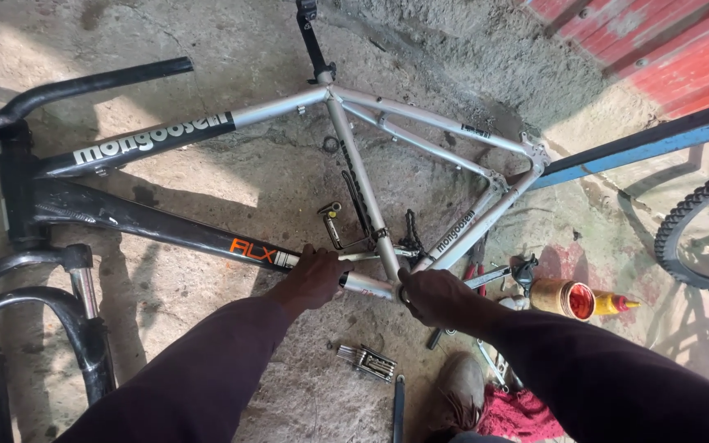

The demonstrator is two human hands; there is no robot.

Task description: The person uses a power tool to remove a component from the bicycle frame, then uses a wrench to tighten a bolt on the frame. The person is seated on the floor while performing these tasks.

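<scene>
Bicycle frame (354, 156) lying flat on the concrete floor (207, 49), silver at the rear, black toward the head tube, suspension fork (34, 328) and handlebar (84, 82) mounted at the left. Stripped already by the look of it: no wheels, no cranks, no saddle on the seat post (312, 37). Work centred on the bottom bracket shell (368, 285), apparently still under way. Left hand (312, 279) closed around the down tube just beside the shell; right hand (432, 297) closed against the shell's other end, whatever sits inside that grip hidden. Folding multi-tool (366, 362) on the floor near the arms, open grease tin (568, 297) and small bottle (613, 303) just to the right, loose tyre (695, 238) well apart at the edge
</scene>
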